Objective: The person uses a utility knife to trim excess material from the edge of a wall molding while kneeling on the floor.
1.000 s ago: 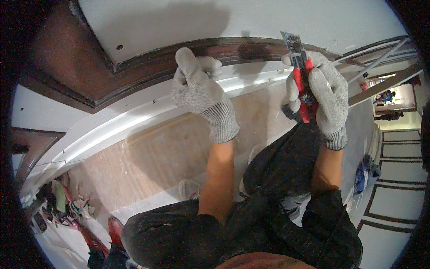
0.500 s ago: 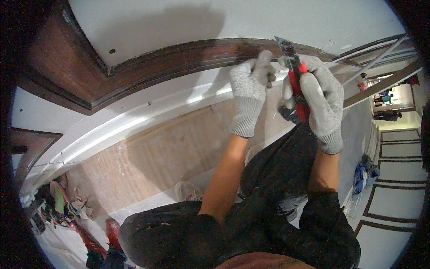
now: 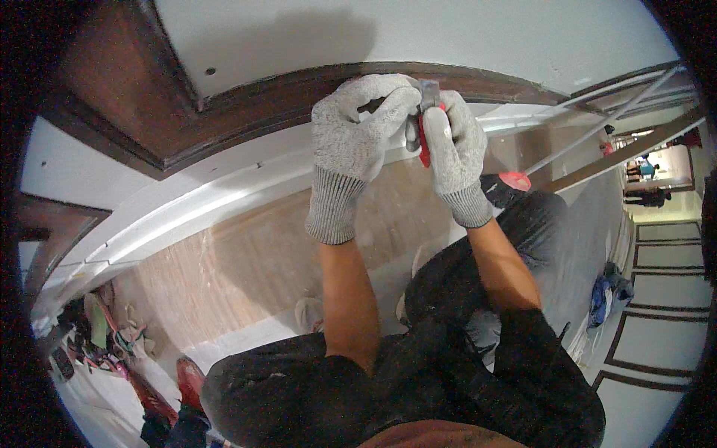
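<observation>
My right hand point(image 3: 457, 145), in a grey knit glove, is closed round the red handle of a utility knife point(image 3: 429, 95). Its wide metal blade points up, toward the wall. Close against the blade's left side, my gloved left hand point(image 3: 358, 123) curls with thumb and forefinger brought together in a pinch. Whether those fingertips grip the blade or some small thing is hidden. Behind both hands runs a dark brown wooden moulding point(image 3: 291, 93) along the white wall panel point(image 3: 448, 33).
Below the moulding lie a white skirting point(image 3: 224, 187) and a wood-look floor board point(image 3: 246, 254). A long strip point(image 3: 620, 153) slants at the right. Tools and cords point(image 3: 104, 328) are heaped at lower left, beside a person's red shoes point(image 3: 190, 381). A blue bundle point(image 3: 605, 295) lies far right.
My right hand has moved left and slightly down with the knife, turning its blade more upright. My left hand has shifted left, and its fingers have closed into a pinch beside the blade.
</observation>
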{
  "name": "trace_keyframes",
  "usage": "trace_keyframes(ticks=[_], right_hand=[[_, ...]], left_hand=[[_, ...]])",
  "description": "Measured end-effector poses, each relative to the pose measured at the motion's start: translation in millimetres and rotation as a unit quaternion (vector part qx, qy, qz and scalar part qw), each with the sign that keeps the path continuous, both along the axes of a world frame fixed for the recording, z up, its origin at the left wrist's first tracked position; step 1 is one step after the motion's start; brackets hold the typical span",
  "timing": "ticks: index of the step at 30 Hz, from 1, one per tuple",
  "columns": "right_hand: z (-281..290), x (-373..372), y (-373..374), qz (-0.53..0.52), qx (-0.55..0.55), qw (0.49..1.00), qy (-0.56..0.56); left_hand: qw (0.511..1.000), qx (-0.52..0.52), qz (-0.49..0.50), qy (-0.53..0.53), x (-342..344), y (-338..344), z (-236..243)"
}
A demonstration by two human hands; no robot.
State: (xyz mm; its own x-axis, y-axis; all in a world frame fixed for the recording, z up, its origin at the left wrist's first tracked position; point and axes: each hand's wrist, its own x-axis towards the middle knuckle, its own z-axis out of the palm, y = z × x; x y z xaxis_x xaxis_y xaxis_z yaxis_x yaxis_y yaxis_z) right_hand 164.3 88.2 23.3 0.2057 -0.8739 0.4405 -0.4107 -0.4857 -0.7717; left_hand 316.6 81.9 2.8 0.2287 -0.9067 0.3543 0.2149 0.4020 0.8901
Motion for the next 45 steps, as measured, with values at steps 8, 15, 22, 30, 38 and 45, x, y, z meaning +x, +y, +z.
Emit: trace_keyframes(ticks=[8,15,22,30,38,45], right_hand=[[-43.8,48.6,-1.6,-0.074,-0.046,0.98,-0.177],[-37.3,74.5,-24.5,-0.107,-0.009,0.928,-0.356],[-43.4,78.7,-29.8,-0.151,-0.008,0.919,-0.365],[-61.7,75.1,-36.5,-0.181,-0.071,0.938,-0.289],[-59.3,75.5,-33.5,-0.151,-0.082,0.952,-0.255],[-56.5,75.9,-33.6,-0.13,-0.085,0.953,-0.26]], left_hand=[[0.99,0.125,0.052,0.051,29.5,23.9,23.9],[0.958,0.076,0.237,0.144,45.7,19.4,5.0],[0.962,0.064,0.236,0.12,51.5,22.3,0.2],[0.958,0.079,0.261,0.092,47.2,20.9,3.9],[0.961,0.06,0.253,0.096,49.1,18.1,0.3],[0.959,0.07,0.254,0.104,47.5,17.4,0.5]])
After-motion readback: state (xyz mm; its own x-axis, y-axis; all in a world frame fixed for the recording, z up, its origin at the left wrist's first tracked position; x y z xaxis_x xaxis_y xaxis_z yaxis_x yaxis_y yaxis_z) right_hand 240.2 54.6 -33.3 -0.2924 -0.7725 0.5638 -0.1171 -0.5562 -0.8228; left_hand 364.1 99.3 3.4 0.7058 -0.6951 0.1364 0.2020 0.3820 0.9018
